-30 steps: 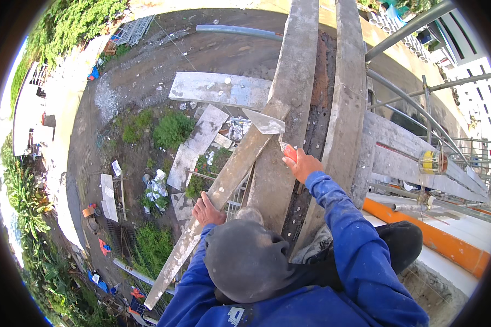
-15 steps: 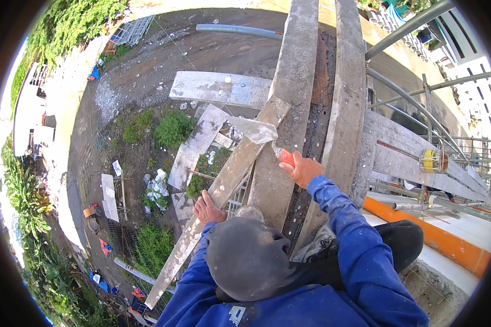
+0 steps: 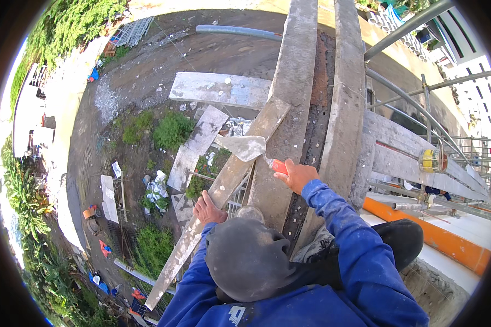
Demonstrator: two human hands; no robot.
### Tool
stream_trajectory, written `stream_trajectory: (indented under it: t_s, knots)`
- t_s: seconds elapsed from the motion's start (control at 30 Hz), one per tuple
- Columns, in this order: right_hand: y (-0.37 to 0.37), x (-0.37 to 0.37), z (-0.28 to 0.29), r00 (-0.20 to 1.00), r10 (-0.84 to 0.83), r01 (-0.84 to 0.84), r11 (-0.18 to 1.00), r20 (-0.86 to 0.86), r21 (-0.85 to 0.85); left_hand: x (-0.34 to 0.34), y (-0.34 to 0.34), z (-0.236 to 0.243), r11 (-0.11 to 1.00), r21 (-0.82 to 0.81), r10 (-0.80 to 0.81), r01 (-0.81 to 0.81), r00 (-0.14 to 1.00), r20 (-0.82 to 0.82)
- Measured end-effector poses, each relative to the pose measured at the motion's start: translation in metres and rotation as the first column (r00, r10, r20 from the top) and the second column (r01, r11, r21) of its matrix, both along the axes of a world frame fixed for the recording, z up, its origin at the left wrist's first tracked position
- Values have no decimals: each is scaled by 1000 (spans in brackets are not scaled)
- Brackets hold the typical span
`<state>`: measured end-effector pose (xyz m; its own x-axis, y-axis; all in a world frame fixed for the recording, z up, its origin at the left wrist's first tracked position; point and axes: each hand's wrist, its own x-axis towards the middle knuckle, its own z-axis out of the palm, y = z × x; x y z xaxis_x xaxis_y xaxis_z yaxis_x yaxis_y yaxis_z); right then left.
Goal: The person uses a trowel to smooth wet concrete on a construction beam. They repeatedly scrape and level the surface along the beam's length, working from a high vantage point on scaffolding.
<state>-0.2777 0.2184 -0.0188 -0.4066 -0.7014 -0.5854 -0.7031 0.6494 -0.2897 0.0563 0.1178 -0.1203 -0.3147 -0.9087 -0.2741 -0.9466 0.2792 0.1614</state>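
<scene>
In my right hand (image 3: 298,175) is a trowel (image 3: 245,147), its red handle wrapped by my fingers. Its pale, mortar-smeared blade points left and lies over a long, narrow board (image 3: 267,121); whether it touches the board I cannot tell. My left hand (image 3: 209,210) grips that board lower down, fingers over its face and the thumb side hidden. Stained with cement, the board slants from the lower left up to a concrete beam (image 3: 292,82), where its upper end overlaps the beam's left side.
A second concrete beam (image 3: 348,82) runs parallel on the right, with a rough, debris-strewn gap (image 3: 314,139) between. Scaffold pipes (image 3: 409,34) and planks (image 3: 403,163) stand to the right, beside an orange beam (image 3: 428,234). Far below on the left lie ground, slabs (image 3: 221,89) and shrubs (image 3: 173,129).
My right hand has drawn the trowel a little left and closer to me, along the board. My left hand and the board stay in place.
</scene>
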Motion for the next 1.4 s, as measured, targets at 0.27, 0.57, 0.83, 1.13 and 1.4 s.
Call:
stream_trajectory:
  t_s: [0.27,0.57,0.83,1.13,1.4]
  knots:
    - [17,14,-23,989,-146,145,988,-25,-45,0,-2,-2,999,37,-36,37,999,-10]
    - [-5,-30,-7,951,-295,290,955,-90,-65,0,1,-6,1000,-10,-19,19,1000,-18]
    - [16,-90,-57,886,-447,414,884,-128,-219,-13,-3,9,996,93,0,-1,1000,7]
    - [13,-6,-20,998,-62,53,971,-30,-232,1,1,-6,1000,5,-18,18,1000,16]
    - [-19,-39,2,994,-14,-11,975,-111,-221,0,1,-6,999,-27,-23,23,1000,12]
